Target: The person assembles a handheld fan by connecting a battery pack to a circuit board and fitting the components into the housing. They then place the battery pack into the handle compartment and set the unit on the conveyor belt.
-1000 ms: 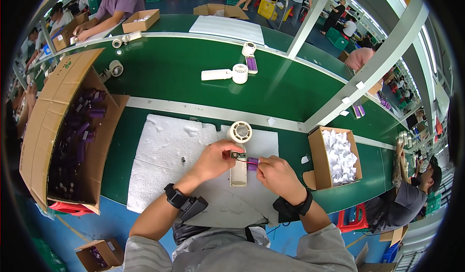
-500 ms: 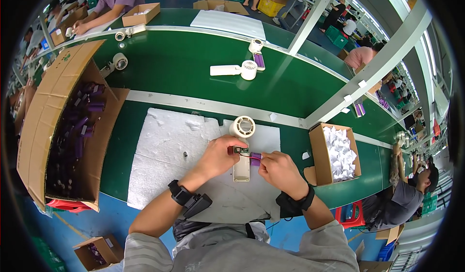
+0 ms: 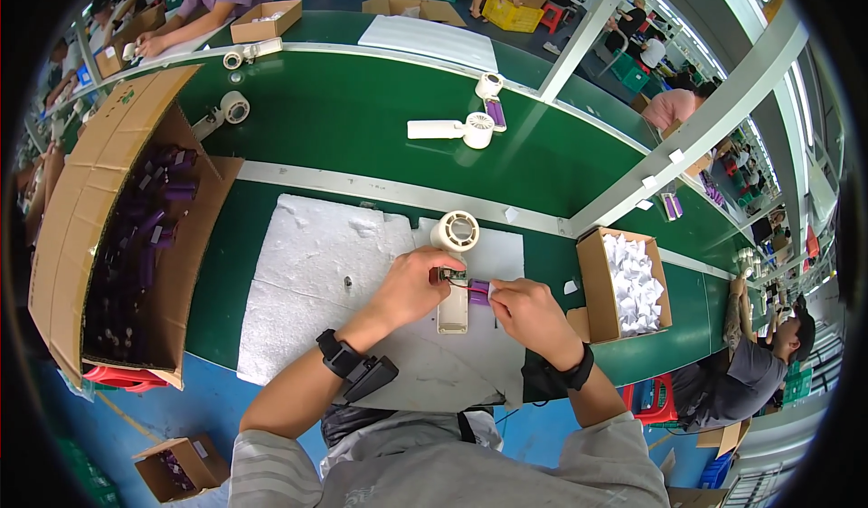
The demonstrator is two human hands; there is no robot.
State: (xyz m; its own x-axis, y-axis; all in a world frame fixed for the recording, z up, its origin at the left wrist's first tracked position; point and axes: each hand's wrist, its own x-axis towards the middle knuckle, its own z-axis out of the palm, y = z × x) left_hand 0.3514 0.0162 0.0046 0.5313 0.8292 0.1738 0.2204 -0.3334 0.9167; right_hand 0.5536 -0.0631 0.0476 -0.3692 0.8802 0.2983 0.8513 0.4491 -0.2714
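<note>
An opened white handheld fan [image 3: 455,231] lies on the foam sheet in front of me, its round head pointing away. My left hand [image 3: 417,280] is closed on the upper part of the hollow handle [image 3: 453,314], beside a small green circuit board [image 3: 447,275]. Thin red and dark wires run from the board to a purple battery [image 3: 478,292], which sits just right of the handle. My right hand [image 3: 535,316] pinches a small white piece [image 3: 494,292], seemingly paper or tape, at the battery's right end. Its fingertips partly cover that piece.
White foam [image 3: 312,273] covers the green bench. A large carton [image 3: 90,228] of purple batteries stands left; a smaller box [image 3: 600,291] of folded white pieces stands right. Beyond a pale rail, the green belt [image 3: 362,119] carries other fans [image 3: 477,131]. A co-worker [image 3: 755,363] sits at right.
The fans on the belt have shifted to the right. My right hand has moved slightly right, and the white piece now shows at its fingertips. My left hand keeps its hold.
</note>
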